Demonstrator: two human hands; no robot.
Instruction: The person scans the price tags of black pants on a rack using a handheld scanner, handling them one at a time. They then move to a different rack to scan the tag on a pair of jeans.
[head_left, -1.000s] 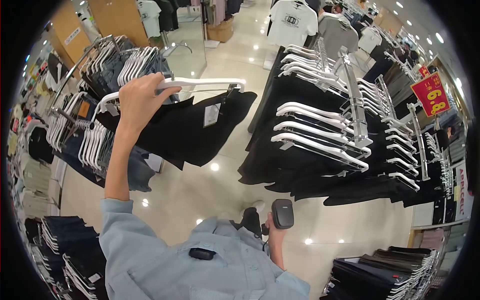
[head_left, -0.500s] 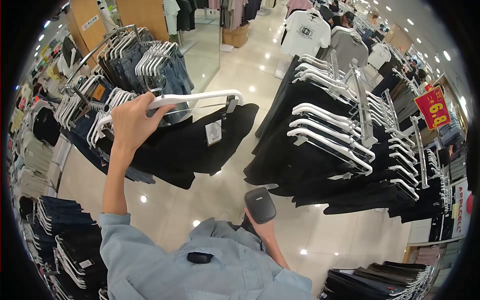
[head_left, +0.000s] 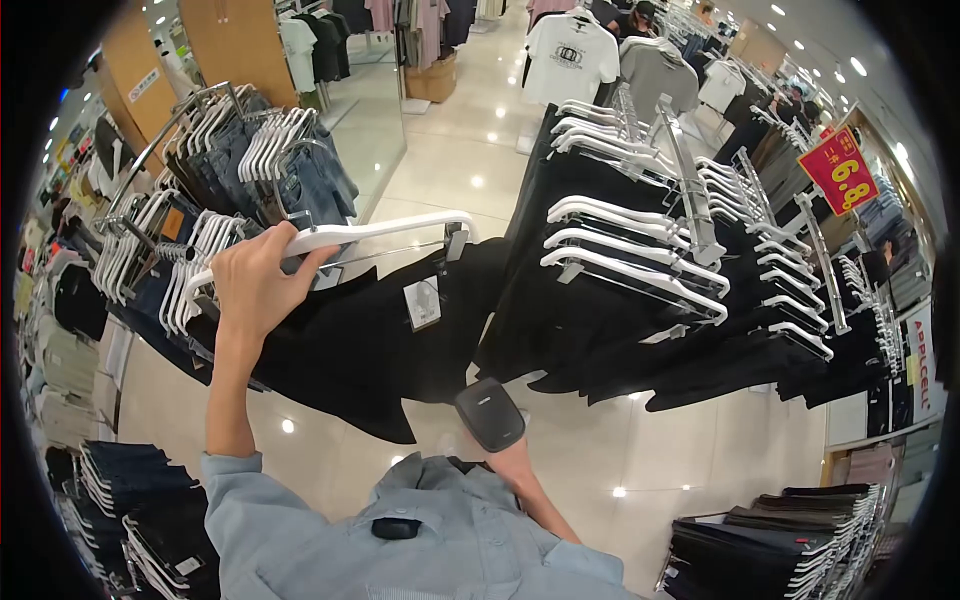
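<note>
My left hand point(head_left: 258, 280) is closed around the top of a white hanger point(head_left: 380, 228) near its left end. Black trousers point(head_left: 370, 340) hang from the clips of this hanger, with a white paper tag point(head_left: 422, 303) near the waist. Below the trousers' lower edge is my right hand point(head_left: 512, 462), largely covered by a dark rounded device point(head_left: 491, 415). The fingers of that hand are hidden behind the device, so I cannot tell how they are placed.
On the right, a metal rack point(head_left: 688, 185) carries black garments on white hangers. Jeans point(head_left: 320, 180) hang on a rack at the left. A red price sign point(head_left: 838, 172) stands at the far right. Folded-over dark trousers point(head_left: 770, 540) hang at the lower right.
The black trousers have swung out and spread lower toward me, still on the hanger in my left hand. My right hand and the device have shifted left. The view has turned slightly.
</note>
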